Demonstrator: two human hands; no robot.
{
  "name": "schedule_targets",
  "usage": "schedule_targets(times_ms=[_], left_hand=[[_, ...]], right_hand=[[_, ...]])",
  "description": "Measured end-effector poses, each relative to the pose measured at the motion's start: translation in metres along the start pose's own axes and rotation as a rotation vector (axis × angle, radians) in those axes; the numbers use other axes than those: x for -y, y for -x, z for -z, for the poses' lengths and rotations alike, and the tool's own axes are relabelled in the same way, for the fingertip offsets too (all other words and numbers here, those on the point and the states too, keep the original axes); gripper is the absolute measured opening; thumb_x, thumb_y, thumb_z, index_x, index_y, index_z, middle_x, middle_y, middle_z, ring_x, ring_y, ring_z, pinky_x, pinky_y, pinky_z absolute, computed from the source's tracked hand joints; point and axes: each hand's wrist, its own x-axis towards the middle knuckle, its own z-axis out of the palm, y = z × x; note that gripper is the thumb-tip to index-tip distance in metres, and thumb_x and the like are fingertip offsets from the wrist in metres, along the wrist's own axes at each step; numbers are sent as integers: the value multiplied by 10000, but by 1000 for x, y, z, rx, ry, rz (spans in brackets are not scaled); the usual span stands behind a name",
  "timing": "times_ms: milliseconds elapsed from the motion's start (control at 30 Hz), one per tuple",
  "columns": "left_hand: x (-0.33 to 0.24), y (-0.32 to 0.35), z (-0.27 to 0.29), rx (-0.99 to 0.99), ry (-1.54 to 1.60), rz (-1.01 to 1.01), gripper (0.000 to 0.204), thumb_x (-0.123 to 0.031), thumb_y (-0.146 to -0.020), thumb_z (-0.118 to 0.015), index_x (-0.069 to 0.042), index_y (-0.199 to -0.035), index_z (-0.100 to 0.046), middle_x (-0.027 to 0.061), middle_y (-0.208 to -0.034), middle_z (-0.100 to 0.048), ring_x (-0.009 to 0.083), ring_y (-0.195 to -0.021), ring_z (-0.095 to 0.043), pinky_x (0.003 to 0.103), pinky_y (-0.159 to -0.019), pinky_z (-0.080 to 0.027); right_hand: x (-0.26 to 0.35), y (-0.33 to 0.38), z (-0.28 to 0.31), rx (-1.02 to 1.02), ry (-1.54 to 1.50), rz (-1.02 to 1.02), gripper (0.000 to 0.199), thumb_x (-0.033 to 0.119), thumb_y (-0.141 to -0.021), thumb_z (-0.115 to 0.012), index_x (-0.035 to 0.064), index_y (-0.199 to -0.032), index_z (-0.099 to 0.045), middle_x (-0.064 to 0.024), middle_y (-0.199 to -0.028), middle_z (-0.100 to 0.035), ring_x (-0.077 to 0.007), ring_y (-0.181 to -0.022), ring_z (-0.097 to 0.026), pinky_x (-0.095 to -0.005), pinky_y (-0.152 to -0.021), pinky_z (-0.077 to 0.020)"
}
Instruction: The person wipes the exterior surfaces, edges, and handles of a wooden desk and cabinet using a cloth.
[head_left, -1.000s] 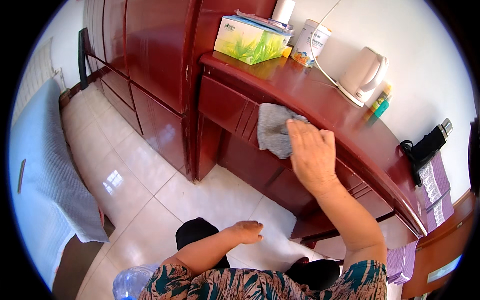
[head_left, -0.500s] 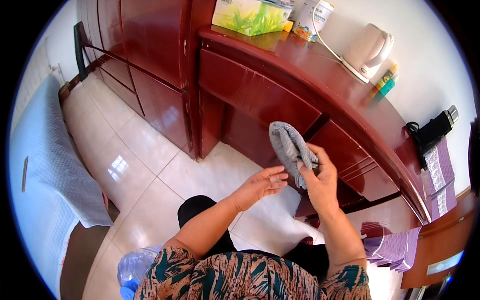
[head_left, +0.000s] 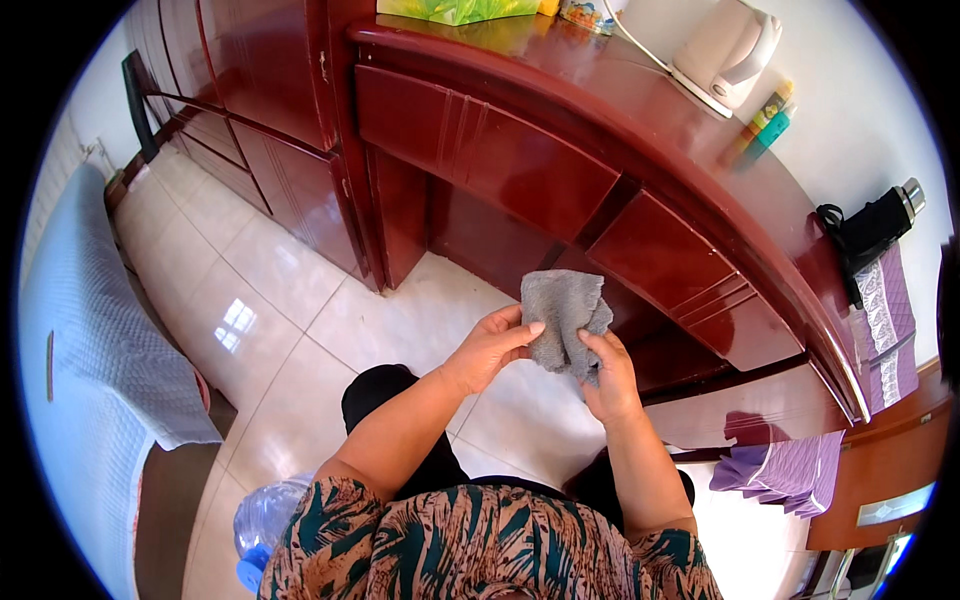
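Note:
A grey cloth (head_left: pixel 562 315), folded and rumpled, hangs between my two hands in front of the desk. My left hand (head_left: pixel 492 345) pinches its left edge, the thumb lying on top. On the right side, my right hand (head_left: pixel 612 375) grips the lower corner between thumb and fingers. Behind the cloth is the dark red wooden desk (head_left: pixel 490 130) with its drawers and open knee space. Some fingers of both hands are hidden behind the cloth.
On the desktop stand a cream electric kettle (head_left: pixel 725 55), a green-capped bottle (head_left: pixel 778 122) and a black flask (head_left: pixel 880 235). A large clear plastic bottle (head_left: pixel 270 515) is on the floor at lower left. A bed with a light blue cover (head_left: pixel 90 330) lies left.
My left hand, free before, has moved to the cloth and taken hold of its left edge. The cloth is spread wider and held lower. The view has shifted slightly.

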Motion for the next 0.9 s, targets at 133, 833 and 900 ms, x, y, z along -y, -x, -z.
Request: schedule_targets(times_ms=[133, 833, 900], left_hand=[[12, -6, 8, -144, 15, 59, 274, -159, -933, -613, -41, -1180, -598, 26, -1100, -656, 130, -991, -617, 315, -918, -486], [-97, -54, 94, -1135, -161, -738, 504, -175, -860, -670, 21, -1273, -458, 123, -1121, -584, 182, -960, -564, 307, -810, -476], [-113, -68, 118, -1165, -236, -797, 517, -181, -838, -692, 40, -1259, -486, 147, -1131, -591, 229, -1018, -574, 327, -877, -470]], right_hand=[[14, 13, 3, -102, 835, 351, 428, 72, -882, -610, 16, -1298, -525, -135, -1191, -632, -247, -1081, -613, -351, -913, -482], [251, 12, -25, 96, 2147, 1190, 651, 316, -800, -684, 48, -1363, -500, -183, -1232, -532, -379, -1091, -504, -439, -988, -388], [249, 12, -26, 81, 2113, 1203, 674, 326, -786, -693, 50, -1368, -494, -187, -1244, -513, -382, -1097, -494, -443, -985, -389]])
